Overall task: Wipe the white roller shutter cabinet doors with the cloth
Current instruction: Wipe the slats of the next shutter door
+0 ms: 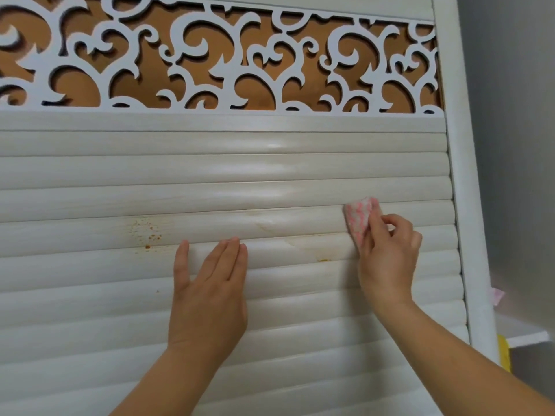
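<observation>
Right hand [387, 259] pinches the folded pink cloth [359, 219] against the slatted door [90, 175], right of centre — fingers bunched, likely to concentrate pressure. Left hand [210, 283] lies flat, fingers straight, probably bracing the slats. Orange stains [145, 232] remain at centre left, below the scrollwork panel [210, 55].

plain grey wall [516, 145] fills the right side of the frame, kinda dim soft light. lower right there's a white shelf edge [528, 339] with something yellow [504, 354] beside it.
</observation>
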